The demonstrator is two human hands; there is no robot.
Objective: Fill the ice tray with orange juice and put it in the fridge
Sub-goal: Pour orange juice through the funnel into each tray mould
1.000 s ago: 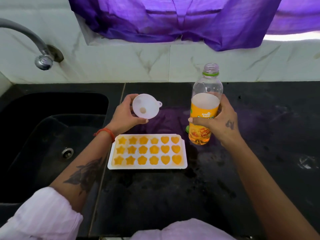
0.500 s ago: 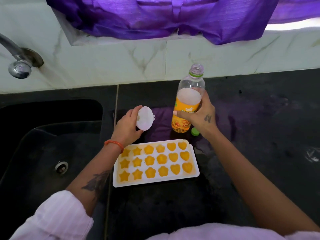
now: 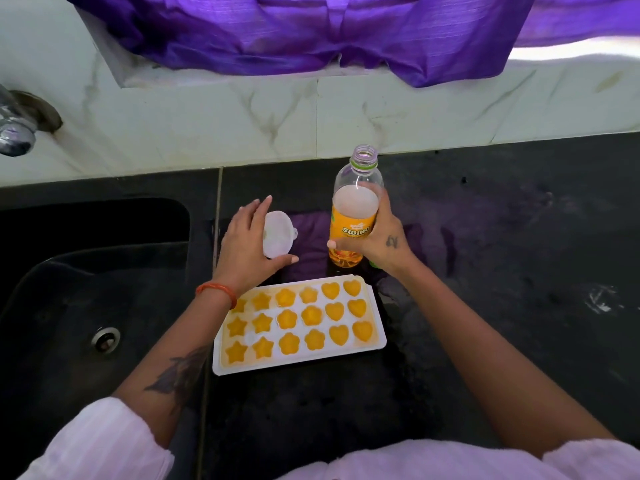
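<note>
A white ice tray [image 3: 377,320] lies on the black counter, its star, flower and heart cells filled with orange juice. Behind it stands an uncapped orange juice bottle [image 3: 353,216], about half full, upright on the counter. My right hand [image 3: 379,242] is wrapped around its lower half. My left hand [image 3: 247,245] holds a small white funnel [image 3: 277,235] low over the counter, just left of the bottle and behind the tray's left end. A bit of the green cap [image 3: 374,264] peeks out under my right wrist.
A black sink [image 3: 86,306] with a drain [image 3: 105,339] lies to the left, with a metal tap [image 3: 15,133] above it. A marble backsplash [image 3: 311,112] and purple curtain [image 3: 311,32] stand behind. Black counter [image 3: 519,271] stretches to the right.
The bottle came down from the air to stand behind the tray. My left hand lowered the funnel toward the counter and turned palm down. The camera tilted down.
</note>
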